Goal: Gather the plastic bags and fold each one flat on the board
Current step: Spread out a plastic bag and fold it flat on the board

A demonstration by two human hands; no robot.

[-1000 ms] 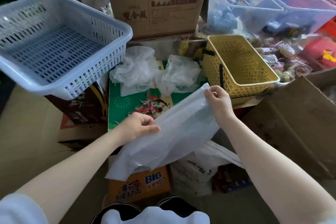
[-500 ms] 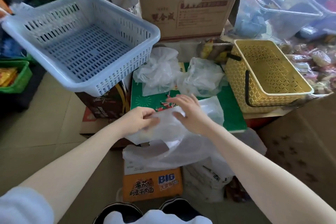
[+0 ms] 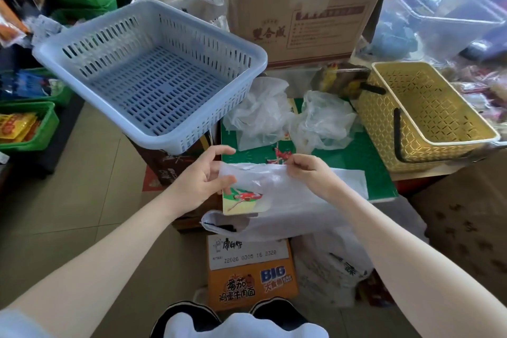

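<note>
Bag (image 3: 290, 195) lies on the near edge of the green board (image 3: 356, 156), overhanging. Right hand (image 3: 307, 173) pinches its far edge. Left hand (image 3: 203, 178) is loosely curled at the left edge, grip unclear. Crumpled bags (image 3: 258, 110) sit farther back. Blue basket (image 3: 148, 63) left, yellow basket (image 3: 428, 112) right, tiled floor (image 3: 82, 200).

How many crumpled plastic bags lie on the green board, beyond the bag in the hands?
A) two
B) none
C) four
A: a left crumpled bag and a right crumpled bag lie side by side on the green board, beyond the flat bag.
</note>
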